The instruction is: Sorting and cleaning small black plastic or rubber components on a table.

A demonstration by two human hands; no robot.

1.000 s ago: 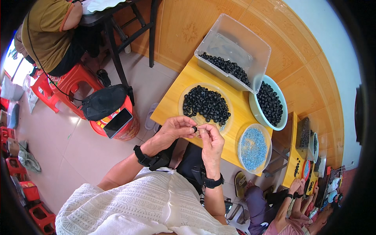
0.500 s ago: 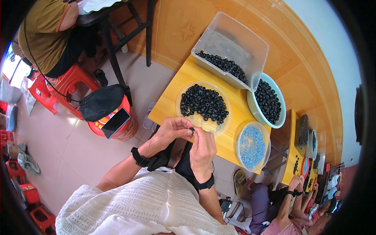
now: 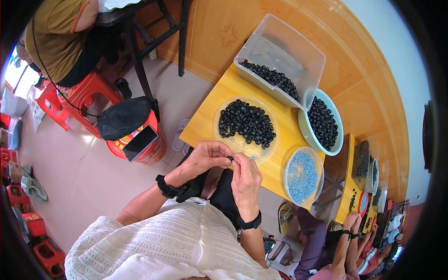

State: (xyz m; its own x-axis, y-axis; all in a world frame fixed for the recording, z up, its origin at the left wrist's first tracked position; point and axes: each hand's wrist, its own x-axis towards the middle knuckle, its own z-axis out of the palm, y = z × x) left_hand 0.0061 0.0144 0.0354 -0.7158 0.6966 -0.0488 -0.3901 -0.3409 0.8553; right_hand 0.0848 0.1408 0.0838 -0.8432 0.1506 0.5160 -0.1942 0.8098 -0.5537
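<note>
Between the thumb and forefinger of my left hand is a small black ring-like part. The fingertips of my right hand are pinched together against it; anything tiny between them is hidden. Both hands hover at the near edge of a yellow table. Just beyond them lies a round clear tray with a pile of similar black parts and a few bluish bits. To the right of my right hand, a round clear tub holds many tiny pale-blue pieces.
A clear bin and a light-blue bowl, both with black parts, stand at the table's back. On the left, a red bucket carries a black bag and a phone. Other people sit left and right.
The view has shifted slightly, so the table appears a little further right. Both hands keep their pinch on the black part, with only small finger movement.
</note>
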